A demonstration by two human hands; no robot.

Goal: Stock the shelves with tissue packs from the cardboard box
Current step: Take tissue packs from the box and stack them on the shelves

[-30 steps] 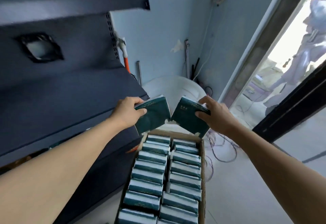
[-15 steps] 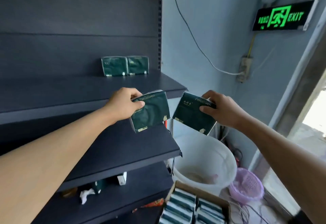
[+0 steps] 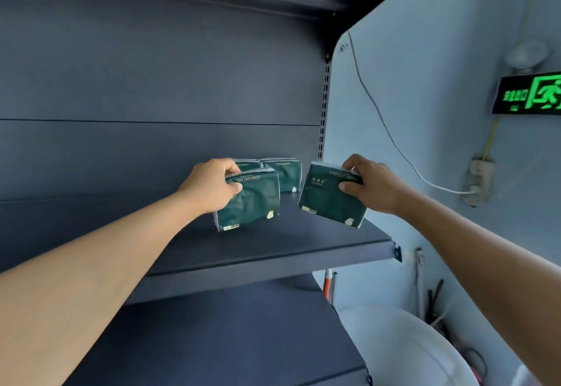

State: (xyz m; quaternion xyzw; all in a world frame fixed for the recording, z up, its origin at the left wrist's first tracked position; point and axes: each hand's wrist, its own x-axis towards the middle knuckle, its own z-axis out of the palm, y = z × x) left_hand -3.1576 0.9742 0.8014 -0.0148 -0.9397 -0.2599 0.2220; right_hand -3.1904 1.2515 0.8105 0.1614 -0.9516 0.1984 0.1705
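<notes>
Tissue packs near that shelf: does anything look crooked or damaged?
No damage shows. The pack in the right hand tilts, as does the one in the left hand; two packs at the back of the shelf stand upright.

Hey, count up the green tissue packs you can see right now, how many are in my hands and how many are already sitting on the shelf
Packs held: 2, one in the left hand at, one in the right hand at
Packs standing on the shelf: 2, at and
Total: 4
</notes>
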